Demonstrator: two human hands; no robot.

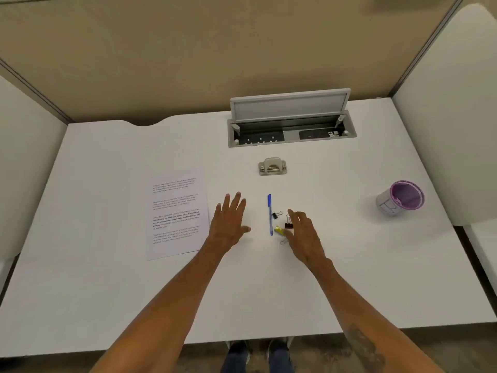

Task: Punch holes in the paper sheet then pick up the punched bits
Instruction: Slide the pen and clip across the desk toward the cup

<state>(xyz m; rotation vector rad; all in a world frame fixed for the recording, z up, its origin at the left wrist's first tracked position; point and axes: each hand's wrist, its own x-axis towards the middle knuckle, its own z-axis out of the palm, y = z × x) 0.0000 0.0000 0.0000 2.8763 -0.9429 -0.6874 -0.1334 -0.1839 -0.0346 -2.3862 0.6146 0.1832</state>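
Note:
A printed paper sheet (177, 214) lies flat on the white desk (107, 292), left of centre. A beige hole punch (272, 166) sits farther back, in the middle. My left hand (228, 224) hovers palm down just right of the sheet, fingers spread, holding nothing. My right hand (304, 235) is over the desk's middle, fingers apart and empty, right beside some small binder clips. No punched bits are visible.
A blue pen (270, 214) lies between my hands. A black clip (276, 215), a dark red clip (288, 224) and a yellow clip (278, 230) sit by my right hand. A purple-lined pen cup (400, 198) stands at the right. An open cable tray (291, 127) is at the back.

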